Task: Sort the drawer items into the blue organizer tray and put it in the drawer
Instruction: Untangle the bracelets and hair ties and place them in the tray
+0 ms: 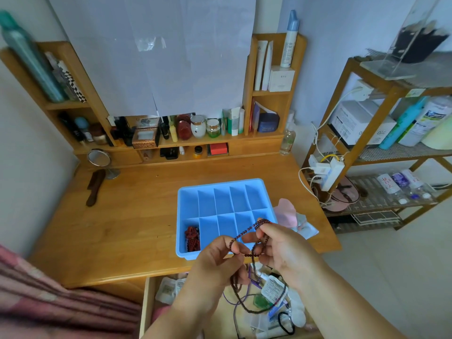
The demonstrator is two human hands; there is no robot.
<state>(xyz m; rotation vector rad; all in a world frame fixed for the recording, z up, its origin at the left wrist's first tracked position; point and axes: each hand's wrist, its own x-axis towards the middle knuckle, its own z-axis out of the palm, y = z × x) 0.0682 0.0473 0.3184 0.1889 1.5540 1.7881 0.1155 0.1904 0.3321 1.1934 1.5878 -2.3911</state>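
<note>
The blue organizer tray [188, 206] sits on the wooden desk near its front edge, split into several compartments. A red bead bracelet [192, 238] lies in its near-left compartment. Over the tray's front edge, my left hand [217, 263] and my right hand [286, 253] each pinch a long dark red bead string [244, 232], which loops between them and hangs down toward the open drawer [146, 304]. In the drawer lie several loose items: small packets, a tagged item [272, 287], cords, a black hair tie [286, 322].
A pink item and white cloth [288, 211] lie right of the tray. A dark wooden comb [94, 187] and small round mirror [99, 159] stand at the desk's back left. Shelves with cosmetics line the back; a wooden rack [381, 113] stands on the right.
</note>
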